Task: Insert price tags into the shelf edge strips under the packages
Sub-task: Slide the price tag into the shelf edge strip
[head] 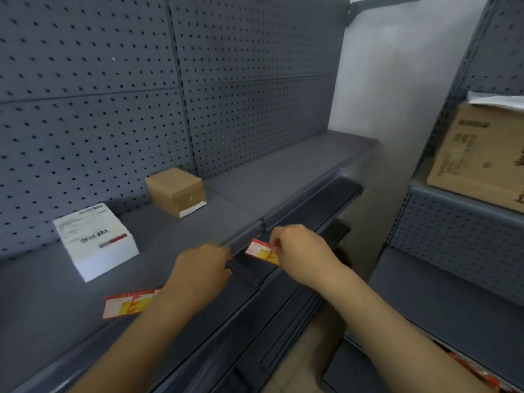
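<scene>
At the shelf's front edge, your right hand (297,251) pinches a red/yellow price tag (262,252) by its upper right corner w/ thumb & fingertips; flat paper rectangle, tilted, held just in front of and slightly below the edge strip (300,207) (a long clear-ish plastic channel along the shelf lip). Whether the tag touches the strip: can't tell. Your left hand (200,269) sits at the same edge, just left of the tag, fingers curled over the lip near the strip; can't tell if it grips anything, fingertips are hidden.

On the shelf (175,239) (matte grey metal, smooth): spare tags (127,303), same red/yellow print, lie flat near the front edge, partly under your left forearm. White box (96,239), printed label on top, stands toward the back left. Brown box (175,191), boxy, taped, white strip at its lower edge, sits at the back against the pegboard (113,95) w/ regular holes.

Right-hand shelving unit carries a cardboard carton (479,160), plain brown w/ dark print.
</scene>
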Action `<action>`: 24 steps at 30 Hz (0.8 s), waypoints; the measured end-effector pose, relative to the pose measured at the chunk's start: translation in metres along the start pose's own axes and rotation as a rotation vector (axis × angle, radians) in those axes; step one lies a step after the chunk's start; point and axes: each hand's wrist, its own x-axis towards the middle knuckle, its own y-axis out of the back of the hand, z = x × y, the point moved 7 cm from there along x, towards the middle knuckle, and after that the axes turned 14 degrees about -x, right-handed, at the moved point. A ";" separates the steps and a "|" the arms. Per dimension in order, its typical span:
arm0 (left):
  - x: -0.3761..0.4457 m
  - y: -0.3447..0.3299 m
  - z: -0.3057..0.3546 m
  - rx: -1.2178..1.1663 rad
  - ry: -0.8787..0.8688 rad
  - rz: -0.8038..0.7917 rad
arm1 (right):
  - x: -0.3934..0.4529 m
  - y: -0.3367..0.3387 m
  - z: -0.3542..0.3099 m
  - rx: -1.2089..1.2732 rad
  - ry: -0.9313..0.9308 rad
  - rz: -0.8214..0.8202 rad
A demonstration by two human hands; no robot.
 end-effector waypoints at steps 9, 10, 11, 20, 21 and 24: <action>0.056 -0.010 -0.007 0.010 0.117 0.011 | 0.072 -0.038 0.011 0.019 0.168 -0.138; 0.058 -0.013 -0.010 0.008 0.138 0.009 | 0.078 -0.042 0.010 0.020 0.192 -0.148; 0.060 -0.017 -0.012 -0.003 0.164 0.004 | 0.085 -0.047 0.010 0.022 0.216 -0.156; 0.074 -0.041 -0.002 -0.059 0.376 0.113 | 0.147 -0.067 0.030 0.367 0.350 -0.200; 0.075 -0.043 -0.001 -0.051 0.395 0.121 | 0.149 -0.066 0.031 0.402 0.376 -0.197; 0.078 -0.045 0.001 -0.056 0.475 0.173 | 0.159 -0.064 0.032 0.464 0.463 -0.185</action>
